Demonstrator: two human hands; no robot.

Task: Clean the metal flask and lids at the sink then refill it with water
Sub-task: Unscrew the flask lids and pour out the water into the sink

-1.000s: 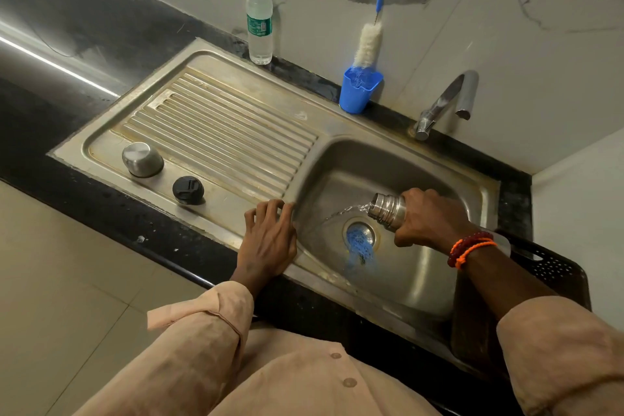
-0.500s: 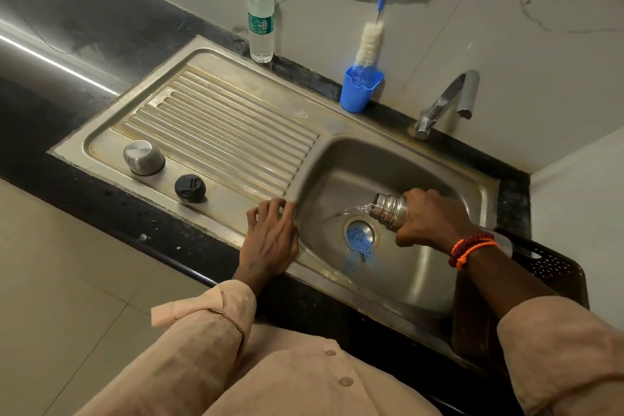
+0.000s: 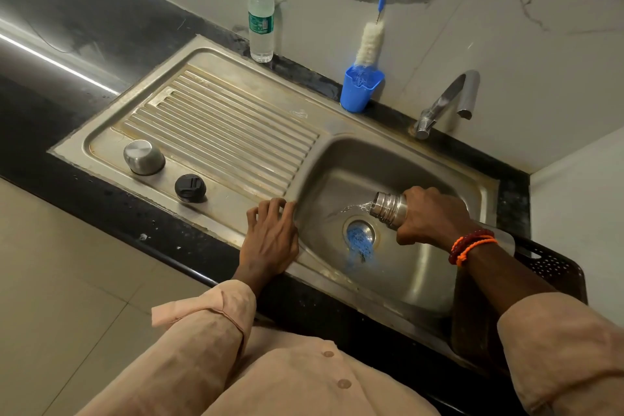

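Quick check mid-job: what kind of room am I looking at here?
Most likely a home kitchen: a steel sink with ribbed drainboard set in a black counter, a tap, and a bottle brush in a cup.

My right hand (image 3: 430, 218) tips the metal flask (image 3: 388, 209) sideways over the sink (image 3: 388, 162); water spills toward what looks like the drain. My left hand (image 3: 270, 240) rests on the rim.
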